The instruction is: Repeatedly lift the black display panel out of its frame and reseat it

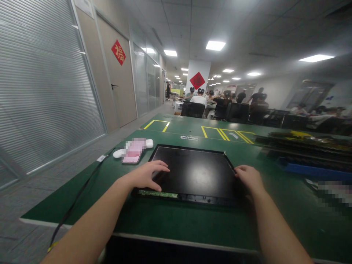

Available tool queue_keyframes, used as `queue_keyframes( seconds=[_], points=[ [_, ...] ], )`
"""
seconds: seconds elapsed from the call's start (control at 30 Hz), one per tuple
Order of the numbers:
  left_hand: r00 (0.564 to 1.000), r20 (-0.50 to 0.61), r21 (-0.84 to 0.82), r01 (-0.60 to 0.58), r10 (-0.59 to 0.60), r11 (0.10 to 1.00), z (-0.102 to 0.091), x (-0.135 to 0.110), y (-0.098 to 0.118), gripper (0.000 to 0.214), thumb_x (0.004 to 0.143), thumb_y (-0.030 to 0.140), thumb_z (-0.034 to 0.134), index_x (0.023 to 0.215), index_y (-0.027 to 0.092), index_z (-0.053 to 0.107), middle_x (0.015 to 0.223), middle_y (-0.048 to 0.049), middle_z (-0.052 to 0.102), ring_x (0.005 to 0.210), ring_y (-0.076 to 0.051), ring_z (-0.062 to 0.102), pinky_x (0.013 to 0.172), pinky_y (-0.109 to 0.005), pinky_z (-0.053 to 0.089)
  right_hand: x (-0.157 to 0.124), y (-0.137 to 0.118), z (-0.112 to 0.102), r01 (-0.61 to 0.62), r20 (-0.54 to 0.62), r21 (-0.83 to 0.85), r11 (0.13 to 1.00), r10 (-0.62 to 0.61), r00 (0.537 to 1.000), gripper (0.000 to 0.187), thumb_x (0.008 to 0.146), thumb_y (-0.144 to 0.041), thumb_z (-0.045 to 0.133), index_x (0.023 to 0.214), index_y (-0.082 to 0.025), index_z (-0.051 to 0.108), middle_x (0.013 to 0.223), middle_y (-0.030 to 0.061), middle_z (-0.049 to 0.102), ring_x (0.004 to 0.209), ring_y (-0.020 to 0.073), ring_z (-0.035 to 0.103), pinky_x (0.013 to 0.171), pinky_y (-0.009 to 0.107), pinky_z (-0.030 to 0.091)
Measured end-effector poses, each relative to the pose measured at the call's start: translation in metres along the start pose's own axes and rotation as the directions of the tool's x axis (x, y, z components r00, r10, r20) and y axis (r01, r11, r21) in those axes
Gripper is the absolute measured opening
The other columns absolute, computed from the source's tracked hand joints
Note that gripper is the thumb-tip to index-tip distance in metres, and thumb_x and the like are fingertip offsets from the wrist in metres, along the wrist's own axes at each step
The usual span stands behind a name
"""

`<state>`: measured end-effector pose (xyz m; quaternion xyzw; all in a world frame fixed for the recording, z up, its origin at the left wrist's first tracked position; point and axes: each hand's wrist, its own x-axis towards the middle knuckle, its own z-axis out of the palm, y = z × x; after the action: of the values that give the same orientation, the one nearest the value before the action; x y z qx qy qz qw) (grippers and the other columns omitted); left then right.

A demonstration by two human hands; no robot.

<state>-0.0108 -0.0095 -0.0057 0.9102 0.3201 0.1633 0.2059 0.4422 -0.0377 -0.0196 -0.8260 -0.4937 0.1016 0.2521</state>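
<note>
Black panel [196,170] lies partly beneath the spread left hand [148,175], right hand [249,178] pinching its edge.

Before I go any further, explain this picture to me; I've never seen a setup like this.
There is no machine here, just a person's two bare hands. The one picture comes from a camera worn on the head, looking forward and down.

On the green table lies a flat black panel with a green circuit strip along its near edge. The left hand is spread at the panel's left side; the right hand has its fingertips at the right edge. How firmly either one holds it, I can't tell.

A phone lies to the left, a blurred dark stack to the right. Other people are in the background.
</note>
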Motion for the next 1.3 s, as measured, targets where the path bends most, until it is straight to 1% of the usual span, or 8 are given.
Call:
queue_keyframes(
  seconds=[0.17,0.33,0.5,0.63,0.83,1.0,1.2,1.3],
  points=[
    [1.0,-0.002,-0.021,-0.031,0.031,0.999,0.0,0.001,-0.001,0.064,0.065,0.046,0.083,0.123,0.027,0.066,0.131,-0.0075,0.061,0.119,-0.028,0.058,0.103,-0.038,0.042,0.0,0.0,0.0,0.001,-0.004,0.01,1.0,-0.001,1.0,0.028,0.078,-0.031,0.052,0.091,-0.022,0.076,0.082,0.0052,0.074,0.086,0.0229,0.066,0.066,0.028,0.043],
    [1.0,-0.008,-0.063,-0.003,0.003,0.998,0.0,0.001,0.0,0.064,0.063,0.047,0.084,0.122,0.026,0.067,0.129,-0.0071,0.063,0.117,-0.028,0.059,0.103,-0.038,0.042,-0.001,0.0,0.0,-0.002,-0.015,0.003,1.0,0.002,1.0,0.027,0.078,-0.032,0.053,0.09,-0.022,0.076,0.082,0.0046,0.075,0.084,0.0228,0.067,0.065,0.029,0.043],
    [0.999,0.03,-0.101,0.03,-0.027,0.994,0.001,0.001,0.003,0.066,0.063,0.047,0.084,0.123,0.028,0.066,0.132,-0.0068,0.061,0.12,-0.029,0.057,0.105,-0.04,0.04,0.0,0.001,0.0,-0.003,-0.015,0.014,1.0,0.004,1.0,0.029,0.077,-0.032,0.053,0.091,-0.022,0.076,0.079,0.0053,0.074,0.086,0.0235,0.067,0.066,0.029,0.044],
    [0.999,0.042,-0.09,0.031,-0.028,0.995,0.002,0.001,0.004,0.067,0.061,0.047,0.084,0.124,0.029,0.067,0.137,-0.008,0.058,0.124,-0.031,0.054,0.107,-0.043,0.039,-0.001,-0.001,-0.001,-0.007,-0.021,0.022,1.0,0.008,1.0,0.029,0.076,-0.031,0.053,0.09,-0.022,0.076,0.079,0.0052,0.074,0.085,0.0229,0.067,0.066,0.028,0.044],
    [1.0,0.026,-0.074,-0.013,0.015,0.997,0.003,0.001,0.005,0.065,0.063,0.04,0.084,0.125,0.03,0.066,0.138,-0.0073,0.056,0.126,-0.03,0.052,0.108,-0.043,0.038,-0.001,0.0,0.0,-0.01,-0.007,0.017,1.0,0.01,1.0,0.029,0.078,-0.032,0.052,0.092,-0.022,0.076,0.08,0.0051,0.074,0.087,0.0236,0.066,0.067,0.029,0.043],
    [0.998,0.032,-0.093,-0.046,0.049,0.995,0.004,0.002,0.009,0.058,0.064,0.031,0.082,0.121,0.029,0.069,0.135,-0.0067,0.059,0.12,-0.029,0.057,0.105,-0.041,0.041,-0.001,0.001,0.002,-0.001,-0.022,0.025,1.0,0.001,1.0,0.028,0.078,-0.032,0.053,0.09,-0.022,0.076,0.079,0.005,0.074,0.086,0.0233,0.067,0.066,0.029,0.043],
    [0.996,0.032,-0.11,-0.078,0.082,0.991,0.003,0.003,0.012,0.053,0.066,0.03,0.082,0.117,0.028,0.071,0.128,-0.0056,0.064,0.115,-0.026,0.06,0.102,-0.038,0.043,-0.003,-0.003,-0.001,-0.02,-0.012,0.027,0.999,0.021,1.0,0.027,0.077,-0.031,0.053,0.089,-0.023,0.076,0.079,0.0045,0.074,0.086,0.0235,0.067,0.066,0.029,0.043],
    [0.995,0.051,-0.121,-0.082,0.088,0.989,0.002,0.002,0.014,0.049,0.068,0.031,0.08,0.116,0.026,0.071,0.119,-0.0054,0.067,0.103,-0.023,0.064,0.093,-0.033,0.049,-0.003,-0.003,-0.002,-0.028,-0.006,0.025,0.999,0.029,1.0,0.027,0.078,-0.032,0.053,0.089,-0.023,0.075,0.08,0.0041,0.074,0.087,0.0235,0.066,0.067,0.029,0.042]
  ],
)
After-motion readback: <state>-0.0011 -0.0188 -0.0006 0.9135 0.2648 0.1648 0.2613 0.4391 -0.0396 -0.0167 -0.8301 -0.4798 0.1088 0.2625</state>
